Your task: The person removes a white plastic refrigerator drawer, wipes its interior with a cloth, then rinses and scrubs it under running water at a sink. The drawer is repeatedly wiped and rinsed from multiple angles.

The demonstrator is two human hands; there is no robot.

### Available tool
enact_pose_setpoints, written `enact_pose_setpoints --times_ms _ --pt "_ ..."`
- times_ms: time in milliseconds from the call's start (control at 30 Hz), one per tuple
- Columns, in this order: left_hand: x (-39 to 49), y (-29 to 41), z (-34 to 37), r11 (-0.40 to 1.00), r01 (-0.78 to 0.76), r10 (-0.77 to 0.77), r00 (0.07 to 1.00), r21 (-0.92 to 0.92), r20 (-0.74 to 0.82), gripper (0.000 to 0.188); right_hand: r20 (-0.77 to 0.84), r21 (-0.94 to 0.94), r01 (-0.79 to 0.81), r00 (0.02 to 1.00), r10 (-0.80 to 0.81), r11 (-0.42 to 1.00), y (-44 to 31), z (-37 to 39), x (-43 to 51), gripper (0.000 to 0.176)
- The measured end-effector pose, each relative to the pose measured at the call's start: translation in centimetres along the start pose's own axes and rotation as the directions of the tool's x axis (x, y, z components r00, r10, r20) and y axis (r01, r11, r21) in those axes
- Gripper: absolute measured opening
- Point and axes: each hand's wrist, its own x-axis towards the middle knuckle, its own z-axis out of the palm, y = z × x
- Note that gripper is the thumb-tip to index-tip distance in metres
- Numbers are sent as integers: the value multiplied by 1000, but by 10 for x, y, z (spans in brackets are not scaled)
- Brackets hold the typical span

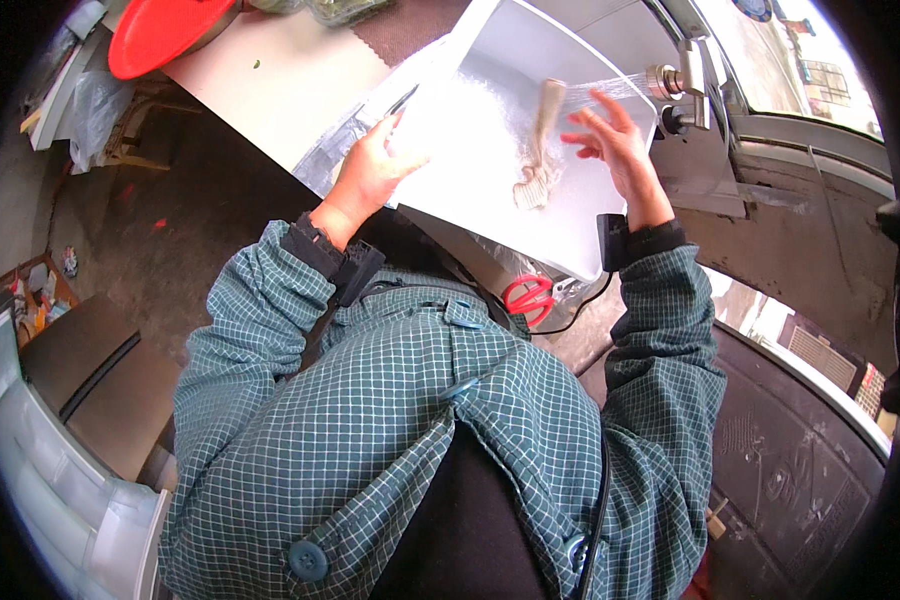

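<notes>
A white basin (487, 202) lies before me, with bright glare over its left part. Inside it is a pale beige, elongated item (546, 131) with a ribbed, cloth-like lower end. From a metal tap (667, 81), water streams leftward to the item's upper end. My right hand (619, 146) hovers over the basin's right part, fingers spread and empty. At the basin's left side is my left hand (371, 169), thumb and fingers apart; whether it grips the bright white edge cannot be told. A thin dark pointed thing (403, 100) shows just beyond its fingertips.
Red-handled scissors (529, 294) are below the basin's near edge, beside a black cable (589, 307). A pale tabletop (270, 90) extends left, with a red oval plastic item (165, 34) at its far end. A window (810, 60) is at upper right.
</notes>
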Motion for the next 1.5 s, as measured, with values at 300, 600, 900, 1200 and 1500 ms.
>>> enact_pose_setpoints --times_ms 300,600,900,1200,1500 --pt "2 -24 7 999 -2 0 997 -39 -74 69 30 -814 -210 916 400 541 129 26 97 27" --pt "0 -3 7 991 89 -92 995 -103 -28 63 486 -717 364 872 52 594 137 99 62 16" --pt "2 -11 7 982 80 -89 995 -172 -41 69 551 242 8 822 -144 970 44 67 57 7" --pt "1 -6 4 978 133 -136 991 -163 -6 58 320 655 -26 915 -246 755 -1 -13 28 11" --pt "-2 3 4 992 93 -97 994 -91 -44 61 271 -905 234 961 58 355 84 19 60 21"
